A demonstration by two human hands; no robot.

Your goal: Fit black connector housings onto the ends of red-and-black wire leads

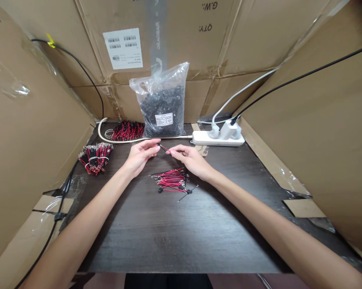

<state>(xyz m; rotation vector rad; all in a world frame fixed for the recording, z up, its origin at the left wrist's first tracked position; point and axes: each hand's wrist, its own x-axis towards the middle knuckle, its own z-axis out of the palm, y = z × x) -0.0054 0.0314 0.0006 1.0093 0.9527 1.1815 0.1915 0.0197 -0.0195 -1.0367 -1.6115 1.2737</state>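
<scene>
Between my two hands runs a short red and black wire [164, 149], held above the dark table. My left hand [140, 155] pinches its left end, where a small black connector shows at the fingertips. My right hand [190, 159] pinches the wire's other end between thumb and forefinger. Just below lies a loose pile of red and black wires [170, 176] with metal tips. At the near side of that pile are small black connectors [189, 192], some with wire attached. How far the held wire sits in its connector cannot be made out.
A clear bag of black parts [163, 106] stands against the cardboard wall [199, 96]. A white power strip [218, 138] lies right of it. Left are a tied wire bundle [96, 157] and a heap of red and black wires [128, 131]. Cardboard encloses both sides.
</scene>
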